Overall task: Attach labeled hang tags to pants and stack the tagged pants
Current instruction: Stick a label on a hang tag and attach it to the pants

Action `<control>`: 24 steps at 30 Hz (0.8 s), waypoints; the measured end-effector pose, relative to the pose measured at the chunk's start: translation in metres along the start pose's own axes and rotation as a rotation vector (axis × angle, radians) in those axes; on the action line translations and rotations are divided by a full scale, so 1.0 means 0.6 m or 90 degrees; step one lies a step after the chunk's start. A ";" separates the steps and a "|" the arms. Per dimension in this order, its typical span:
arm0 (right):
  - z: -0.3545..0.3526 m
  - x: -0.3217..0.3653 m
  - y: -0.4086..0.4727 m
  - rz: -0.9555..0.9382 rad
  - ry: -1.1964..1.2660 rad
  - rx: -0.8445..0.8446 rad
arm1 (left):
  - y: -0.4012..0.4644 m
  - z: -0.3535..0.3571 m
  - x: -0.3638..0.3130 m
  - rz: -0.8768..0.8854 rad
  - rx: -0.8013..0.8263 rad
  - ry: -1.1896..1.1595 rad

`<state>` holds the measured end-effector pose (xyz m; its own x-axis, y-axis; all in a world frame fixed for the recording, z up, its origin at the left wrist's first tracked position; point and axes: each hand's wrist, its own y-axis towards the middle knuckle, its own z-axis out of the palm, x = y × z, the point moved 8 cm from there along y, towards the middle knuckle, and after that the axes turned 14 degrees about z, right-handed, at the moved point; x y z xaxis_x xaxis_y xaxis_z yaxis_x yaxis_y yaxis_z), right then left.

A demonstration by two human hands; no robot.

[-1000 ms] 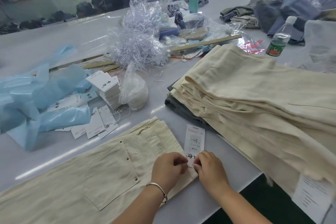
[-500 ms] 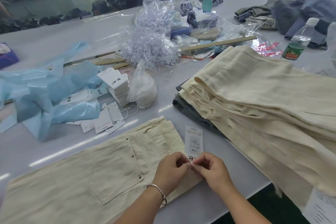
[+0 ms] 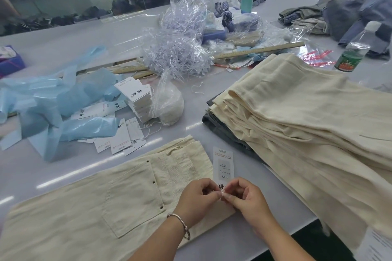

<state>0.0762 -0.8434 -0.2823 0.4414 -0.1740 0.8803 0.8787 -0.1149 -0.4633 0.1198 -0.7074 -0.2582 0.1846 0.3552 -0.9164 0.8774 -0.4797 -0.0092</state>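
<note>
While both hands (image 3: 196,199) (image 3: 247,199) pinch the hang tag (image 3: 223,164), bare table (image 3: 250,167) borders it.

The lower end of the hang tag (image 3: 223,165) is hidden behind my left hand (image 3: 196,199) and right hand (image 3: 247,200). What my fingertips pinch between them is too small to tell. The pants (image 3: 95,203) are cut off by the left and bottom edges. The small print on the tag is not readable.
</note>
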 end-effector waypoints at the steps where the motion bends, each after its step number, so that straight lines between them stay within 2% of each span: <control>1: 0.000 0.000 0.000 0.002 0.002 0.002 | 0.000 0.000 0.002 -0.001 0.003 -0.004; 10: 0.003 0.005 -0.001 -0.004 -0.022 0.019 | 0.002 0.003 0.003 0.004 0.034 0.005; 14: 0.012 0.020 -0.003 -0.042 -0.234 0.034 | 0.001 0.008 0.004 0.031 0.107 0.139; 16: 0.019 0.030 -0.004 -0.069 -0.335 0.046 | 0.001 0.009 0.001 0.043 0.126 0.154; 19: 0.026 0.044 -0.004 -0.093 -0.375 0.062 | 0.004 0.005 -0.004 0.053 0.137 0.115; 24: 0.034 0.055 -0.002 -0.044 -0.228 0.159 | 0.007 0.003 -0.001 -0.010 0.188 -0.085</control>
<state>0.0936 -0.8291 -0.2507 0.3760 0.1801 0.9089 0.9062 0.1332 -0.4013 0.1224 -0.7112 -0.2587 0.0951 0.2646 -0.9597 0.7096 -0.6941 -0.1211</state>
